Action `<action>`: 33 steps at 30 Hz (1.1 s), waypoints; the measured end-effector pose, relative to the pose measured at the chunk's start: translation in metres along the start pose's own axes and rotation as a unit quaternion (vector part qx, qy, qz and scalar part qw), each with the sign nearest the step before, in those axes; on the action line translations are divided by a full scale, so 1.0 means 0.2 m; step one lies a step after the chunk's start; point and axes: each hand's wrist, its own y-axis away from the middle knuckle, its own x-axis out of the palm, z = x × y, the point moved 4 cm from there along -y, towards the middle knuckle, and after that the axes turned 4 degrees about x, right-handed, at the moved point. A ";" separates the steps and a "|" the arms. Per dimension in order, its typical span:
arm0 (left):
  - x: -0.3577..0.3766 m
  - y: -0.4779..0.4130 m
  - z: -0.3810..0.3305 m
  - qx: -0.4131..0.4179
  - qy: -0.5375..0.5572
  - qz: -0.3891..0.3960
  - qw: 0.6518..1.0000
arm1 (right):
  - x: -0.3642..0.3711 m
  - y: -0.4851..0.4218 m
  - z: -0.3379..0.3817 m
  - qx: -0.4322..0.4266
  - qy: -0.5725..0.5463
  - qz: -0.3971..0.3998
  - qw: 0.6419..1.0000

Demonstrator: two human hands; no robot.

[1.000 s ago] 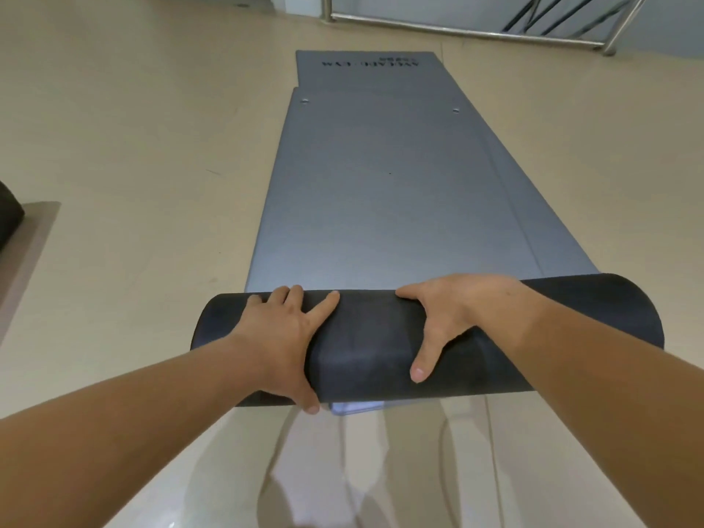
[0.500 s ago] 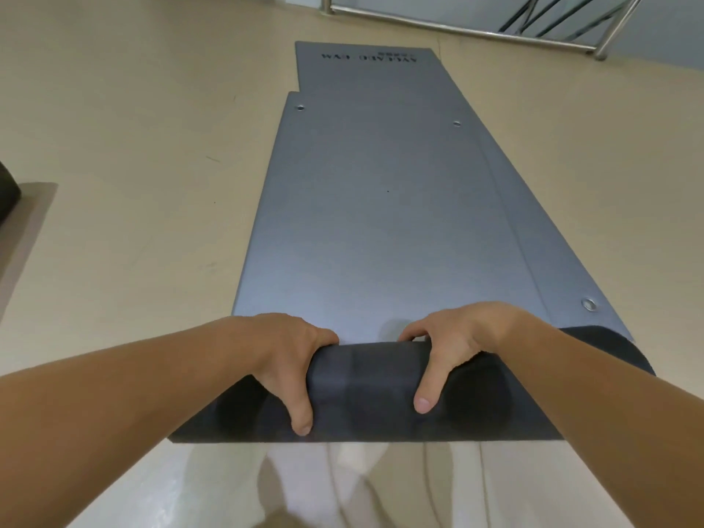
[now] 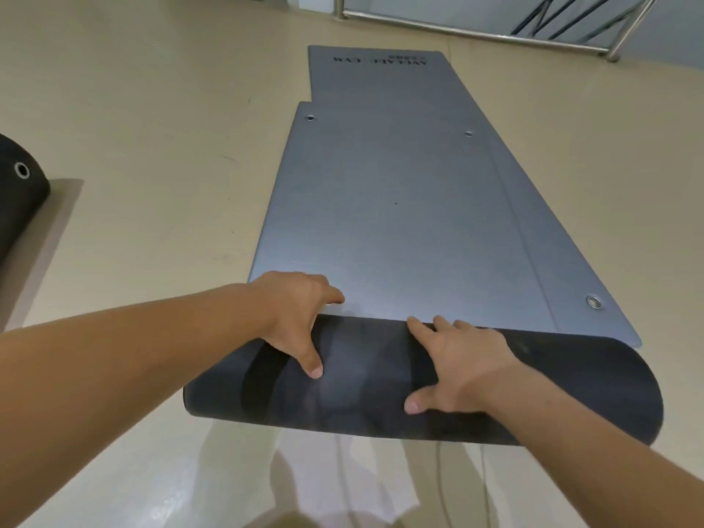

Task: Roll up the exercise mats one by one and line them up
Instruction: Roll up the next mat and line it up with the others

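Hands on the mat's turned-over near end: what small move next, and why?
Probably curl the dark flap forward into a tight first turn: the left hand grips it, the right hand presses it, yet it lies loose and nearly all the top mat is flat.

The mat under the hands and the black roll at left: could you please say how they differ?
The mat under the hands lies mostly flat, only its near end curled over; the black roll is wound up. The mat shows a grey face and dark underside; the roll shows only black. The left hand and right hand are on the mat; no hand touches the roll. Both have metal eyelets.
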 end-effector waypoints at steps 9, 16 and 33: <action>0.16 0.06 -0.28 -0.010 -0.187 -0.064 0.980 | -0.24 -0.34 -0.12 -0.016 -0.118 -0.021 0.993; 0.20 -0.06 -0.15 -0.011 -0.177 -0.145 0.973 | -0.14 -0.11 -0.09 0.028 -0.096 -0.082 0.992; 0.05 0.12 -0.25 0.027 0.037 0.073 0.996 | -0.10 0.09 -0.15 -0.081 -0.075 0.001 0.994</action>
